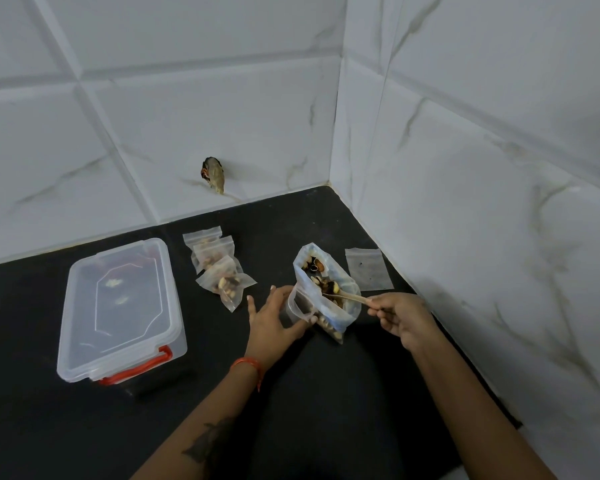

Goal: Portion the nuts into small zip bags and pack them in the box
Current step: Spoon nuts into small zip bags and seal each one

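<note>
— On the left of the black counter (42,427), what stands there?
— One clear plastic box (118,313) with its lid on and red latches; what is inside is hard to make out through the lid.
— And beside it?
— Three small zip bags (219,268) holding nuts, overlapping in a row.
— The hands?
— My left hand (274,318) grips a small open bag (297,306), thumb on its rim. It touches the big bag of nuts (326,292), which stands open. My right hand (402,317) pinches a wooden spoon (347,298); its bowl is buried among the nuts.
— Further right?
— One flat empty bag (368,268) lies near the tiled wall (499,202). Some brownish thing (215,174) sticks from the back wall; I cannot tell what.
</note>
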Motion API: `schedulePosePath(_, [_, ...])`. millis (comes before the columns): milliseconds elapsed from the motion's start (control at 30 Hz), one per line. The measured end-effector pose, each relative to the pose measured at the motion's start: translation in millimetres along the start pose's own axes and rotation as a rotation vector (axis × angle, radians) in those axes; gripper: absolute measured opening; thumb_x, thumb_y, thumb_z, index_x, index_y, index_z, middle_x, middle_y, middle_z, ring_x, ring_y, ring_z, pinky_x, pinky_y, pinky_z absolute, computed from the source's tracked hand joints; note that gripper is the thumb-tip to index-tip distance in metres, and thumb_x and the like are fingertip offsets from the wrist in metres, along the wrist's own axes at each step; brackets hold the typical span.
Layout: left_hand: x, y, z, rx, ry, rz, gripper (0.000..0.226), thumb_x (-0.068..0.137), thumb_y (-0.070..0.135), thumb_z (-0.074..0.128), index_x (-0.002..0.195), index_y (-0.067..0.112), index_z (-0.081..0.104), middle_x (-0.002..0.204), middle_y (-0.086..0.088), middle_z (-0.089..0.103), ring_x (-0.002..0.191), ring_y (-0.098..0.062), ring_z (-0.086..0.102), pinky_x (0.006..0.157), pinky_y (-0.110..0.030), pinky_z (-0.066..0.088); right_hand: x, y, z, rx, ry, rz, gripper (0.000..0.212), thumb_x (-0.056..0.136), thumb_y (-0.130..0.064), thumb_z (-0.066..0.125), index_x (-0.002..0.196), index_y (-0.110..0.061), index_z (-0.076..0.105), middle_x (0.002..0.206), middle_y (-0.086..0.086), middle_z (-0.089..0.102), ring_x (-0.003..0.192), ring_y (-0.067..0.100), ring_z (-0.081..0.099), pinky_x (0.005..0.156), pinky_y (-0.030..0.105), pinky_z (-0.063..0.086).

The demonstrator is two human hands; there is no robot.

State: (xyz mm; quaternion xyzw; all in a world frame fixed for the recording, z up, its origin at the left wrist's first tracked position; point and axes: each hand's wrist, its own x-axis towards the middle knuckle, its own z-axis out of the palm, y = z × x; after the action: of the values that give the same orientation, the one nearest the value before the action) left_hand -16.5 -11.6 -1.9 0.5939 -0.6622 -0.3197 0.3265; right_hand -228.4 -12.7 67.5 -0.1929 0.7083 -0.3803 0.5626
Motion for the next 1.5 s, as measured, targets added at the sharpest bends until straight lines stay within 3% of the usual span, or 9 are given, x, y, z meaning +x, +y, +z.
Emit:
schedulePosePath(267, [0.3,15.7,-8.7,-0.104,-0.015,-0.052,0.045,0.077,0.045,0.071,0.108,0.050,0.038,0.113,0.028,0.053,0.117,0.003,0.039,0.116,-0.044,-0.012,-11.5,-9.7,-9.9,0.018,0.032,-0.083,0.005,0.079,0.000,0.067,0.077,-0.003,0.070,0.058,0.006,0.066,0.050,0.008,0.054,0.046,0.016,0.047])
schedulePosePath(567, [4.9,15.2,-13.5,-0.133,-0.014,-0.085,0.067,0.061,0.072,0.061,0.119,0.048,0.039,0.113,0.026,0.057,0.126,-0.012,0.045,0.116,-0.048,-0.006,-42.2,-33.4,-5.1,-0.224,-0.043,-0.260,0.004,0.079,-0.003,0.069,0.076,-0.003,0.070,0.061,0.007,0.064,0.052,0.010,0.052,0.050,0.019,0.045])
schedulePosePath(733, [4.0,19.7,-13.5,-0.129,-0.016,-0.051,0.050,0.074,0.058,0.068,0.116,0.049,0.043,0.111,0.028,0.057,0.121,-0.008,0.048,0.116,-0.053,-0.004,-52.8,-30.2,19.0,-0.523,-0.030,-0.514,0.012,0.078,-0.005,0.068,0.069,-0.013,0.071,0.061,0.003,0.067,0.053,0.008,0.058,0.053,0.017,0.047])
schedulePosePath(867, [2.3,24.7,-12.9,-0.127,0.004,-0.049,0.047,0.075,0.056,0.065,0.116,0.043,0.048,0.109,0.026,0.059,0.117,-0.006,0.050,0.116,-0.054,-0.004,-63.0,-21.3,44.1,-1.049,-0.014,-0.830,0.012,0.086,-0.020,0.062,0.091,-0.018,0.072,0.086,-0.003,0.069,0.077,0.007,0.060,0.071,0.017,0.047])
schedulePosePath(1033, [3.3,19.0,-14.4,-0.229,-0.007,-0.067,0.044,0.067,0.069,0.063,0.107,0.063,0.044,0.109,0.029,0.062,0.117,-0.005,0.053,0.115,-0.056,0.012,-66.0,-24.3,39.4,-1.093,0.011,-1.140,0.012,0.086,-0.024,0.063,0.089,-0.018,0.073,0.080,-0.003,0.067,0.064,0.002,0.047,0.058,0.009,0.033])
schedulePosePath(1133, [4.9,19.9,-12.1,-0.227,-0.007,-0.076,0.041,0.064,0.072,0.058,0.101,0.068,0.041,0.104,0.029,0.063,0.116,-0.005,0.054,0.116,-0.056,0.005,-62.3,-23.3,34.9,-1.121,-0.023,-1.229,0.010,0.084,-0.022,0.066,0.088,-0.017,0.074,0.079,-0.002,0.070,0.064,0.002,0.047,0.057,0.006,0.026])
schedulePosePath(1300, [3.2,21.6,-10.6,-0.190,0.030,-0.076,0.047,0.075,0.059,0.066,0.113,0.051,0.041,0.113,0.023,0.060,0.120,-0.010,0.052,0.116,-0.055,0.002,-57.2,-27.8,19.3,-0.869,0.052,-1.220,0.010,0.073,-0.011,0.074,0.077,-0.020,0.078,0.065,-0.009,0.070,0.052,-0.001,0.052,0.051,0.011,0.040])
schedulePosePath(1433, [0.4,18.8,-8.4,-0.105,0.051,-0.068,0.052,0.079,0.052,0.065,0.123,0.040,0.041,0.119,0.021,0.052,0.121,-0.005,0.043,0.117,-0.050,-0.002,-47.6,-35.1,6.3,-0.613,0.123,-0.932,0.008,0.074,-0.013,0.076,0.079,-0.019,0.077,0.062,-0.021,0.060,0.059,0.002,0.058,0.061,0.018,0.047])
schedulePosePath(1500, [-0.9,18.6,-7.6,-0.078,0.049,-0.058,0.057,0.079,0.050,0.066,0.128,0.034,0.041,0.122,0.019,0.051,0.117,0.001,0.036,0.118,-0.048,-0.003,-37.1,-34.0,-0.1,-0.518,0.133,-0.780,0.007,0.076,-0.011,0.073,0.078,-0.017,0.076,0.060,-0.016,0.060,0.059,0.007,0.057,0.062,0.023,0.049])
